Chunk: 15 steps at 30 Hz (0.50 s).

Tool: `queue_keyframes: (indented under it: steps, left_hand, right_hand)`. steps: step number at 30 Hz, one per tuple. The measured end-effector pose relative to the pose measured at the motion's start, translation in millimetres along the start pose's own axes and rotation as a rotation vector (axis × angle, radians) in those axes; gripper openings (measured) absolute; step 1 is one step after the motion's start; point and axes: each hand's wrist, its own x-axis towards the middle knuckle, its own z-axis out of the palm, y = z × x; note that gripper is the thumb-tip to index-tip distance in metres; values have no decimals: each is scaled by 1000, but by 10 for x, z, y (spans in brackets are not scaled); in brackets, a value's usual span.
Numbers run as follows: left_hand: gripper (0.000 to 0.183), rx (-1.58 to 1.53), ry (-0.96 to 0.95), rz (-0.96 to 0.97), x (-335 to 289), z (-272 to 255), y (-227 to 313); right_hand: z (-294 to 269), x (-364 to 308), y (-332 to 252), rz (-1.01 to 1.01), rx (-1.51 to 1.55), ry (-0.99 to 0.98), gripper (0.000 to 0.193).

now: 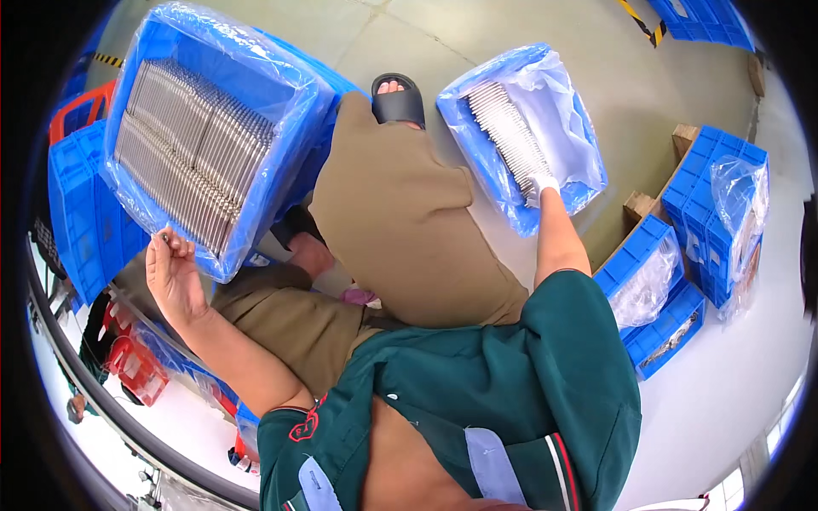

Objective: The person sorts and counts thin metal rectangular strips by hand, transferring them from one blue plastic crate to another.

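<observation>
While the left hand (177, 277) stands at the near edge of a large blue plastic bin (228, 61) lined with clear film, its fingers curl toward the thumb, a small dark spot showing at their tips; whether they pinch anything cannot be told. Dense rows of thin, silvery metal rods (192, 140) fill much of that bin. Over on the right, the right hand (543, 182), in a white covering, reaches into a smaller film-lined blue bin (465, 143), at the near end of a single row of shiny metal pieces (506, 128); how its fingers are set cannot be made out. Between the bins, farther off, a black open-toed slipper (399, 104) rests on the floor.
</observation>
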Motion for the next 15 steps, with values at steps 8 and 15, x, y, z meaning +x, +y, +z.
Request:
queue_keyframes:
  steps: [8, 15]
  left_hand:
    - [20, 43, 43, -17, 7, 41, -8]
    - [19, 44, 57, -24, 27, 80, -37]
  right_hand:
    - [121, 314, -149, -347, -882, 249, 54]
    - [48, -67, -338, -232, -905, 128, 50]
